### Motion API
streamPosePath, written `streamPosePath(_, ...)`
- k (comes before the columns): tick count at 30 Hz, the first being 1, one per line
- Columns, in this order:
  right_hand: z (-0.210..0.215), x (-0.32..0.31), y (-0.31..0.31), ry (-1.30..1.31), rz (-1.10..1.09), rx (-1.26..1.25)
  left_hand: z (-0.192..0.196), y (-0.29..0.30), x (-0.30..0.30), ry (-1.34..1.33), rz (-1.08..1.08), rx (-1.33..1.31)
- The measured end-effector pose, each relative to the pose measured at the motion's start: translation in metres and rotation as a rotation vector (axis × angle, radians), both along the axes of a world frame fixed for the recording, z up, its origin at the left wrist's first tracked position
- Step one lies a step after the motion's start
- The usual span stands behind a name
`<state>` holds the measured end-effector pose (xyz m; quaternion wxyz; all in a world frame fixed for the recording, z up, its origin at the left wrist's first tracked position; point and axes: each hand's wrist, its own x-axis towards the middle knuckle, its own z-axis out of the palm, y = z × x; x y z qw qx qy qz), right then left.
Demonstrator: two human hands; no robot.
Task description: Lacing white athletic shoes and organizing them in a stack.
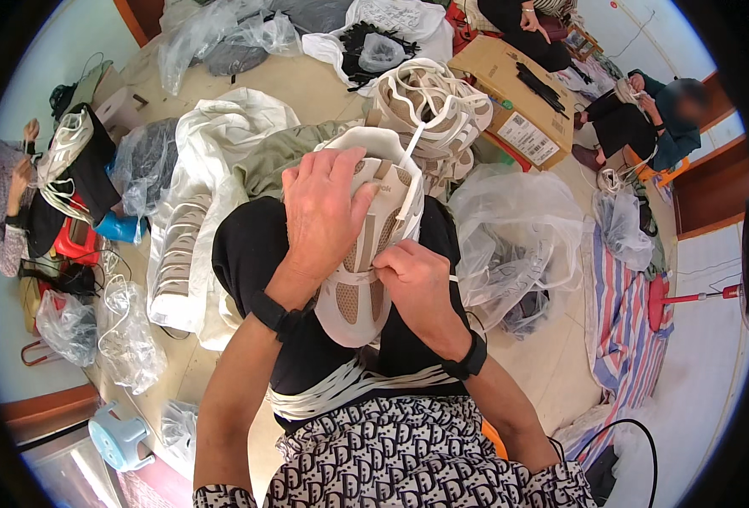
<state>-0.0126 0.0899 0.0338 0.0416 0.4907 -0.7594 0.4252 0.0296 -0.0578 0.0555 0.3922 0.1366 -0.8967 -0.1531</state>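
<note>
Gripping the beige-and-white shoe upper (366,254) from above with the left hand (323,212), fingers curled over its toe end, pressing it down on the lap. Pinching a white lace (411,146) low on the upper with the right hand (417,284), thumb and fingertips closed tight; probably threading, though the pinch point is hidden. Resting across the thighs: a bundle of white laces (340,389). Lying just beyond the knees: a heap of matching uppers (433,106), clear plastic bags (510,229) alongside.
</note>
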Motion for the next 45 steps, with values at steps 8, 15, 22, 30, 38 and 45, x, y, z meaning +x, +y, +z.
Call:
streamPosePath(8, 0.002, -0.002, 0.001, -0.337, 0.091, -0.048, -0.002, 0.001, 0.000, 0.041, 0.018, 0.034)
streamPosePath(15, -0.001, -0.003, 0.008, -0.301, 0.056, -0.041, -0.003, 0.003, -0.001, 0.040, 0.028, 0.043)
streamPosePath(22, -0.007, 0.002, 0.003, -0.295, 0.041, -0.133, -0.004, 0.003, -0.002, -0.001, 0.039, 0.080)
streamPosePath(30, 0.000, 0.007, -0.002, -0.170, 0.096, -0.077, -0.006, 0.002, -0.001, 0.051, 0.029, 0.048)
streamPosePath(38, 0.015, -0.008, -0.005, 0.174, 0.237, -0.070, -0.003, 0.004, -0.002, 0.052, 0.037, 0.068)
streamPosePath(45, 0.024, 0.002, -0.021, 0.662, 0.445, 0.083, -0.002, 0.000, 0.001, 0.019, 0.020, 0.112)
